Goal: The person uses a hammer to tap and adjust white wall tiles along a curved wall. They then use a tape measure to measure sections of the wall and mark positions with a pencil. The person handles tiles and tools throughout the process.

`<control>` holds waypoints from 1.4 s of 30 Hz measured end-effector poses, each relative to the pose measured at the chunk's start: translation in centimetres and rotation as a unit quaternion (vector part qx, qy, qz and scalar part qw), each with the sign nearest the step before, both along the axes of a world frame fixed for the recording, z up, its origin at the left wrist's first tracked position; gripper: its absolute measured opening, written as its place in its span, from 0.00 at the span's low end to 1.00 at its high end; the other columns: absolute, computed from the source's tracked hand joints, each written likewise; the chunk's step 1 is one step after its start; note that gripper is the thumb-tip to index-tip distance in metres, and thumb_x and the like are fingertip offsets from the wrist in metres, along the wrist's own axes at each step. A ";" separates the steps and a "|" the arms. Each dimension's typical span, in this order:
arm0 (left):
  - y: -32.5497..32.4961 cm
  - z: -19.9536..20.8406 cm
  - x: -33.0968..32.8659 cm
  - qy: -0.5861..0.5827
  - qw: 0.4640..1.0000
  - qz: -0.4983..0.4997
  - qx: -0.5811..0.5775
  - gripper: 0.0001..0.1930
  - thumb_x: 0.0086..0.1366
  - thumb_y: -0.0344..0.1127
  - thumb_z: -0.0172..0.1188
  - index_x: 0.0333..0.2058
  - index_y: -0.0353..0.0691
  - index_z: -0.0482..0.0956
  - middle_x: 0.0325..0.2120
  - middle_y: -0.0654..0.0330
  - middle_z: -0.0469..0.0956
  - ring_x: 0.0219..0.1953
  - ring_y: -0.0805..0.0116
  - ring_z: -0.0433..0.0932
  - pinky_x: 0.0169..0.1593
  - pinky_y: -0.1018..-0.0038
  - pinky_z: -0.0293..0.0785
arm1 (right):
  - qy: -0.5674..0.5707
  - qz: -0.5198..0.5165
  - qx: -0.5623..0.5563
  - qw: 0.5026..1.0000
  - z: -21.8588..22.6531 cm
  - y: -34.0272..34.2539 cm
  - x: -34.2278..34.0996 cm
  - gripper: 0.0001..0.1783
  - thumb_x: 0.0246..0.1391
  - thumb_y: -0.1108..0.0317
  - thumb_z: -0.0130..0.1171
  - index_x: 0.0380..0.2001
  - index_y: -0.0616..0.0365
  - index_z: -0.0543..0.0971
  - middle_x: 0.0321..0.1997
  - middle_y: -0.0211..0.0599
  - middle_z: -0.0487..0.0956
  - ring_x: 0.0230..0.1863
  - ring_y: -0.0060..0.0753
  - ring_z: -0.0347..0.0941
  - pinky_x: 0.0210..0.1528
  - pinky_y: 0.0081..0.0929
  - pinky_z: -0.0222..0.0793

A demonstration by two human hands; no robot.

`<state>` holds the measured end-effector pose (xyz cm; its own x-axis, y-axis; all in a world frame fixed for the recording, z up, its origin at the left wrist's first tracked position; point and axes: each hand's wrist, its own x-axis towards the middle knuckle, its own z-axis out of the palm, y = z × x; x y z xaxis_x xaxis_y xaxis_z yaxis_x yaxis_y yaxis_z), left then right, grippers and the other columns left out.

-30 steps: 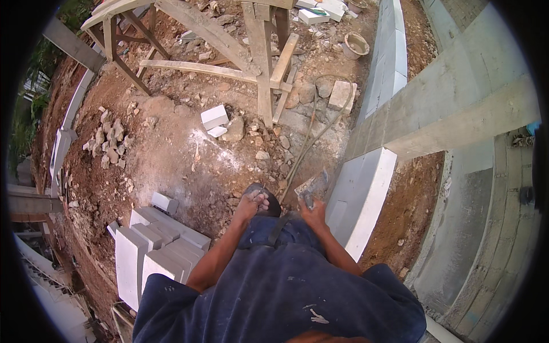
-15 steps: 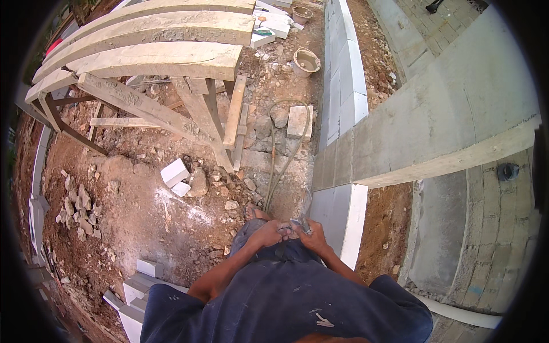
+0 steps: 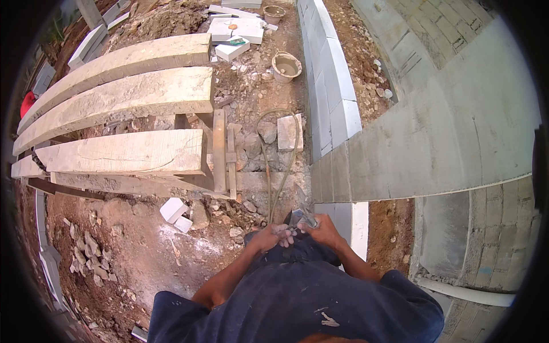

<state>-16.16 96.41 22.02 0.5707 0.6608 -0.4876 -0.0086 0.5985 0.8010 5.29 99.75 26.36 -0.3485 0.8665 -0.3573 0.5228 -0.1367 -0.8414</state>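
Gripping a trowel (image 3: 302, 218) between planks and wall

Thick wooden planks (image 3: 117, 97) are laid side by side at upper left, carried on a frame, and the ground ahead on that side is largely blocked by them. To the right, the way is closed by a wall (image 3: 330, 74) of pale blocks and by a broad concrete beam (image 3: 434, 140) that is set across it. In the gap between, a hose (image 3: 268, 174) is looped around part of a pale slab (image 3: 288, 135). Farther up, a bucket (image 3: 286, 67) is seen near the wall. Two cut white blocks (image 3: 174, 210) and a heap of stones (image 3: 90, 257) are strewn at left.

The trowel is held low in front of the body, above the lap. Its long axis is directed away from the body, leaning slightly left, with the blade pointed ahead.

The handle is mostly covered by the right hand (image 3: 323, 230), whose fingers are wrapped around it. The left hand (image 3: 267, 238) is placed just beside it, fingers curled; whether anything is pinched there cannot be told. The blade's edge is hard to make out against the grey ground. The feet are hidden, and the planks' far ends are partly lost in the dark rim.
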 end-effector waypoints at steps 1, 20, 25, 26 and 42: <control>0.8 -0.4 -0.1 -0.032 0.999 0.025 -0.018 0.13 0.70 0.36 0.49 0.41 0.32 0.76 0.29 0.60 0.79 0.30 0.72 0.76 0.38 0.75 0.73 | -0.020 -0.001 -0.029 0.999 0.2 1.3 -0.1 0.16 0.52 0.58 0.65 0.34 0.62 0.81 0.21 0.36 0.79 0.25 0.29 0.74 0.32 0.31 0.69; 29.2 -0.7 0.6 0.132 0.899 0.418 -0.024 0.11 0.62 0.29 0.54 0.43 0.35 0.75 0.19 0.69 0.68 0.14 0.84 0.59 0.17 0.81 0.53 | 0.033 -0.003 0.087 0.996 -1.6 35.1 -1.9 0.22 0.45 0.51 0.68 0.34 0.61 0.82 0.23 0.48 0.78 0.27 0.46 0.76 0.32 0.38 0.70; 37.5 1.7 4.7 0.185 0.961 0.162 0.123 0.12 0.61 0.33 0.60 0.42 0.36 0.80 0.23 0.66 0.76 0.20 0.82 0.67 0.25 0.79 0.62 | 0.018 -0.064 0.032 0.997 -2.1 38.5 1.3 0.22 0.44 0.53 0.69 0.33 0.63 0.82 0.26 0.54 0.79 0.31 0.54 0.78 0.34 0.40 0.70; 38.8 1.7 5.6 0.205 0.956 0.115 0.175 0.12 0.62 0.34 0.60 0.42 0.35 0.80 0.25 0.65 0.78 0.23 0.81 0.69 0.28 0.77 0.65 | 0.021 -0.081 0.011 0.996 -2.4 38.9 2.1 0.22 0.44 0.53 0.68 0.32 0.64 0.81 0.25 0.53 0.79 0.30 0.51 0.78 0.34 0.40 0.70; 61.6 -10.8 12.6 0.139 0.980 0.039 -0.137 0.11 0.59 0.37 0.63 0.24 0.37 0.76 0.14 0.65 0.67 0.12 0.76 0.58 0.16 0.72 0.49 | 0.032 -0.480 -0.048 0.876 -8.3 46.7 9.9 0.23 0.56 0.47 0.59 0.27 0.60 0.80 0.16 0.24 0.68 0.17 0.19 0.62 0.18 0.19 0.55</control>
<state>-3.57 157.96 11.22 0.3438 0.5198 -0.7821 0.1337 0.7973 0.5886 15.19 146.43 18.04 0.5013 0.7385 -0.4509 0.0810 -0.5588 -0.8253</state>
